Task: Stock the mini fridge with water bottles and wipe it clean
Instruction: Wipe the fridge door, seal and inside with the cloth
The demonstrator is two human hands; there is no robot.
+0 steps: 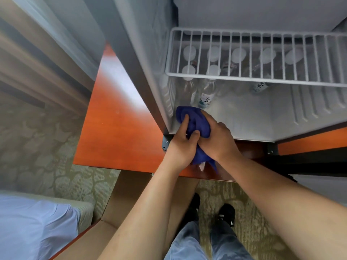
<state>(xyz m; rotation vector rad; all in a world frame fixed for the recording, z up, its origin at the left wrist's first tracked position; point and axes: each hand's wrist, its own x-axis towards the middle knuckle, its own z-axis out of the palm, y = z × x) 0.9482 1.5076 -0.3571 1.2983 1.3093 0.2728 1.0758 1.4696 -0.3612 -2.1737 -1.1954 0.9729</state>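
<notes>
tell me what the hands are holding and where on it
Both hands grip a bunched blue cloth: the left hand around its near side, the right hand over its middle.

A shiny orange-brown wooden worktop [120,128] fills the middle left. A grey curtain [33,59] hangs at the upper left. Green patterned carpet [37,156] lies below it. A blue bed sheet [32,226] shows at the lower left. Black shoes [226,212] and blue jeans [189,244] sit at the bottom.

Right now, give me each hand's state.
Left hand: gripping the blue cloth.
Right hand: gripping the same blue cloth at the fridge floor's front edge.
</notes>
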